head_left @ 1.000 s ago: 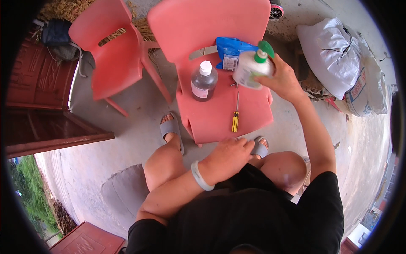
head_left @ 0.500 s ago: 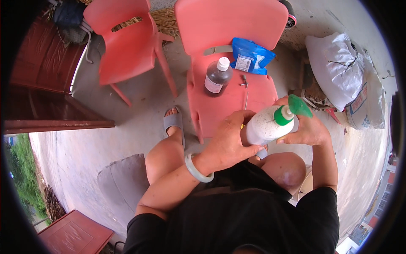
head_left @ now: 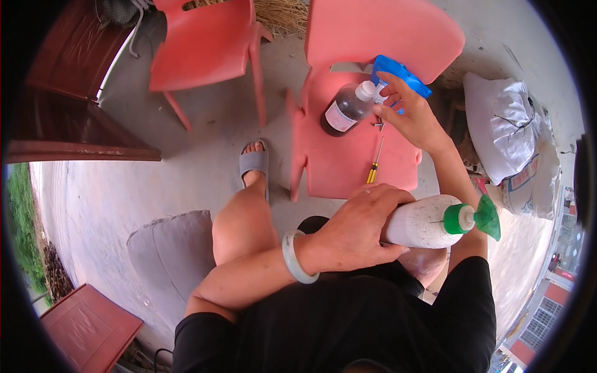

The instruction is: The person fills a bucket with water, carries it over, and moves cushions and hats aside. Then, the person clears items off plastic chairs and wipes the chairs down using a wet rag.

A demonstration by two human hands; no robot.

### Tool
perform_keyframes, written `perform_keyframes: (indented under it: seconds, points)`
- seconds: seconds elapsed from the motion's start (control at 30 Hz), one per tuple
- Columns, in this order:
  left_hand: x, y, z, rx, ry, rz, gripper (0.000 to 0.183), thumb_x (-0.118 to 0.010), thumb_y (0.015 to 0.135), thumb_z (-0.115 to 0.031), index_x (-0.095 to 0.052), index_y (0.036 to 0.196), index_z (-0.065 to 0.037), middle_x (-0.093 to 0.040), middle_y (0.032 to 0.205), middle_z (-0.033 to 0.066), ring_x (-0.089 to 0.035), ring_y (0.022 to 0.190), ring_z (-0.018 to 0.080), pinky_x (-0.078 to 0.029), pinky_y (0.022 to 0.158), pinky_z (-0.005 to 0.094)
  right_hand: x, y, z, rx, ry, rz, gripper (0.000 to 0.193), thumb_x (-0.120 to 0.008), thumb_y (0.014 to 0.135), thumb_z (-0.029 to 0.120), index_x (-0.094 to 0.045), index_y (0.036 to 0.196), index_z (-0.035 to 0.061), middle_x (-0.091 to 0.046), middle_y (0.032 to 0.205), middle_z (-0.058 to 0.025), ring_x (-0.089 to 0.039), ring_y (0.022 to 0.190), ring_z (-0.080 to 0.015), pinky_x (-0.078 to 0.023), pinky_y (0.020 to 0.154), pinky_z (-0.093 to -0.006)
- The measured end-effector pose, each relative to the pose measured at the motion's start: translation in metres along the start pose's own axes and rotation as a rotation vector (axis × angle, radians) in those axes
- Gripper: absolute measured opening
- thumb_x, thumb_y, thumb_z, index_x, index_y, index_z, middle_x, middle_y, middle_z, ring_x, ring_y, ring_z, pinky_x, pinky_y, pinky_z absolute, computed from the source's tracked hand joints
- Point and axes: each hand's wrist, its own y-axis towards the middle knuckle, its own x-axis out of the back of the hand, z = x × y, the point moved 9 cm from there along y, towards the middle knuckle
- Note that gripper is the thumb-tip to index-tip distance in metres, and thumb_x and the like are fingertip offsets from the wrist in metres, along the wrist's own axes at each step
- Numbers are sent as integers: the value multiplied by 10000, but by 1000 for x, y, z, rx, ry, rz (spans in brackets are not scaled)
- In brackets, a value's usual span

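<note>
My left hand [head_left: 357,227], with a pale bangle on its wrist, is closed round the body of a white spray bottle [head_left: 420,222] over my lap. The bottle lies tilted, its green collar and green trigger head pointing right. Over the pink chair [head_left: 336,168] my right hand [head_left: 407,112] reaches out with fingers apart, beside the white cap of a dark brown bottle [head_left: 344,113]. That bottle stands on the seat; whether a fingertip touches its cap I cannot tell. A blue pouch [head_left: 411,81] lies partly behind the hand. Nearer are a small metal fitting [head_left: 380,126] and a yellow-and-black-handled screwdriver [head_left: 374,171].
Another red chair [head_left: 205,50] stands at the far left, near a dark red wooden piece of furniture [head_left: 74,130]. White sacks [head_left: 500,127] are heaped on the right. A grey cushion [head_left: 171,255] sits by my left leg, and a red panel [head_left: 93,323] is at lower left.
My right hand has left the spray bottle and moved forward to the brown bottle's cap. My left hand alone now holds the spray bottle, lower and tipped further right. The view has shifted.
</note>
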Motion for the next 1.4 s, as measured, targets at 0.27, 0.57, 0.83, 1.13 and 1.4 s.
perform_keyframes:
  seconds: [0.27, 0.57, 0.83, 1.13, 1.4]
  points:
    - [3, 0, -2, 10, -24, 27, 578, -731, 641, -205, -482, 1133, -32, -526, 1092, 154, -483, 1060, 345, -353, 942, 441, -18, 25, -16, -145, -52, 79, 351, -659, 771, 209, -567, 1033, -6, -588, 719, -108, -592, 591, -211, -493, 558, -318]
    - [-3, -4, 4, 99, 36, 44, 548, -757, 623, -173, -517, 1087, -7, -559, 1067, 171, -544, 996, 348, -439, 863, 405, 32, -31, -2, -42, -24, -225, 264, -668, 752, 183, -572, 912, -4, -587, 731, -90, -562, 650, -142, -473, 602, -288]
    - [-20, 6, 19, 121, 31, 110, 637, -782, 594, -111, -485, 1146, 3, -572, 1054, 171, -584, 967, 308, -469, 827, 365, 156, -135, -80, -99, 541, -549, 250, -568, 750, 199, -585, 930, 26, -563, 793, 11, -491, 703, -66, -388, 595, -216]
    - [-36, 15, 41, 228, -64, 119, 580, -739, 625, -23, -462, 1132, 25, -586, 1052, 120, -583, 947, 183, -462, 816, 299, 198, -190, -81, -157, 414, -546, 289, -571, 729, 276, -585, 889, 36, -539, 766, 10, -483, 704, -69, -383, 608, -214]
    - [-37, 12, 52, 313, -179, 83, 550, -705, 658, -3, -476, 1156, 38, -592, 1055, 121, -574, 967, 187, -450, 850, 313, 198, -200, -75, -99, 503, -540, 252, -582, 723, 264, -587, 848, 46, -521, 727, 27, -464, 670, -61, -361, 586, -205]
